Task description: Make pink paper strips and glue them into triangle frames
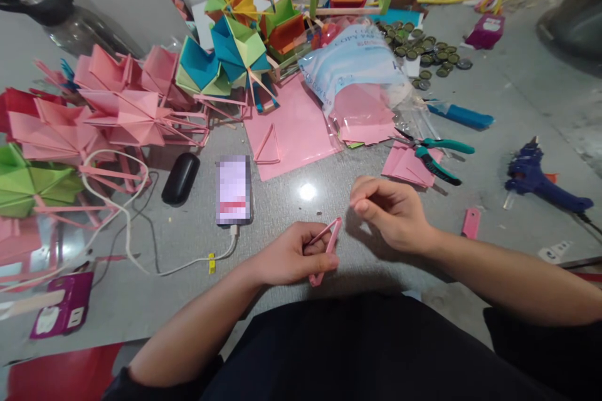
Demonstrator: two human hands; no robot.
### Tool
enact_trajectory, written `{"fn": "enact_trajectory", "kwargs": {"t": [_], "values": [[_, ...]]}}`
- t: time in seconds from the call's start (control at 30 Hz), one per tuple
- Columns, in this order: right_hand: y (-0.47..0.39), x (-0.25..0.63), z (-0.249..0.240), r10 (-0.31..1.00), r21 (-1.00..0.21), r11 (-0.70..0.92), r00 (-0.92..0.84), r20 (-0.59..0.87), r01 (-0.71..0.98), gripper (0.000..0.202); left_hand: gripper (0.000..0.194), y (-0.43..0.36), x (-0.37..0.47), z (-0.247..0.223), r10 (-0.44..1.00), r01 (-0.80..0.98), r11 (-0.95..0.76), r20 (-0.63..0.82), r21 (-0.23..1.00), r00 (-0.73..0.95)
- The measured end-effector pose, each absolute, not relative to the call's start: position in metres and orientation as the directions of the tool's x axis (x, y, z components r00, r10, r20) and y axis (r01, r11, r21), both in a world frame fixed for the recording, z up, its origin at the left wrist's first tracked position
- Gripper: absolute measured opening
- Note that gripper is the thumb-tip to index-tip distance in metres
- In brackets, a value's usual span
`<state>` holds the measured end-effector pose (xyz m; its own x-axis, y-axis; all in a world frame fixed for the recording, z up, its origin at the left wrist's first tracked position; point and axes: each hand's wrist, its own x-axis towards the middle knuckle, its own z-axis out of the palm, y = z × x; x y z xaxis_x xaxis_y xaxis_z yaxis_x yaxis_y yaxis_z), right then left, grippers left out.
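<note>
A small pink folded-paper triangle [332, 239] is pinched between the thumb and fingers of my left hand [298, 255], low in the middle of the view. My right hand [392, 213] is apart from it, to the right, with its fingers curled and the thumb near the fingertips; whether something tiny is between them is hidden. Another pink triangle [268, 145] lies on a pink sheet [301, 119] ahead of my hands. Small pink paper pieces [399, 166] lie beyond my right hand, with green-handled pliers [437, 160] partly over them.
Pink and coloured paper shapes [136, 116] fill the left and back. A phone [233, 191] with a white cable, a black case [181, 178], a blue glue gun [540, 182], a blue cutter [463, 116] and a plastic paper bag [352, 59] lie around.
</note>
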<state>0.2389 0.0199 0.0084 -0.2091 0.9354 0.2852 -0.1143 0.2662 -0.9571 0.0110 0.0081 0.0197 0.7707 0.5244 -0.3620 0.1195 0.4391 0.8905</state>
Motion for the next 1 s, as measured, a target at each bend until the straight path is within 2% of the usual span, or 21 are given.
{"fn": "enact_trajectory", "kwargs": {"t": [0.1, 0.2, 0.27, 0.37, 0.47, 0.6, 0.77, 1.0], "values": [[0.026, 0.244, 0.004, 0.960, -0.951, 0.258, -0.065, 0.272, -0.171, 0.032, 0.046, 0.008, 0.010, 0.018, 0.534, 0.087, 0.445, -0.342, 0.891, 0.774], [0.029, 0.247, 0.002, 0.955, -0.950, 0.292, -0.015, 0.295, -0.113, 0.046, 0.048, 0.009, 0.010, 0.017, 0.532, 0.056, 0.469, -0.332, 0.882, 0.779], [0.027, 0.246, 0.002, 0.952, -0.958, 0.284, -0.107, 0.286, -0.038, 0.045, 0.047, 0.009, 0.010, 0.016, 0.525, 0.054, 0.489, -0.343, 0.870, 0.779], [0.018, 0.241, 0.002, 0.919, -0.978, 0.208, -0.344, 0.192, 0.010, 0.033, 0.045, 0.009, 0.010, 0.015, 0.500, 0.064, 0.520, -0.365, 0.852, 0.785], [0.011, 0.237, 0.000, 0.870, -0.987, 0.160, -0.475, 0.132, 0.017, 0.040, 0.043, 0.009, 0.009, 0.016, 0.477, 0.069, 0.525, -0.360, 0.848, 0.802], [0.011, 0.236, -0.004, 0.857, -0.968, 0.248, -0.472, 0.204, 0.033, 0.034, 0.042, 0.010, 0.009, 0.016, 0.462, 0.087, 0.524, -0.369, 0.847, 0.807], [0.014, 0.235, -0.003, 0.834, -0.943, 0.330, -0.454, 0.313, -0.045, 0.027, 0.041, 0.011, 0.009, 0.016, 0.415, 0.084, 0.527, -0.342, 0.846, 0.843], [0.013, 0.233, -0.003, 0.849, -0.962, 0.265, -0.460, 0.262, -0.060, 0.029, 0.048, 0.012, 0.011, 0.014, 0.343, 0.078, 0.610, -0.352, 0.788, 0.871]]}}
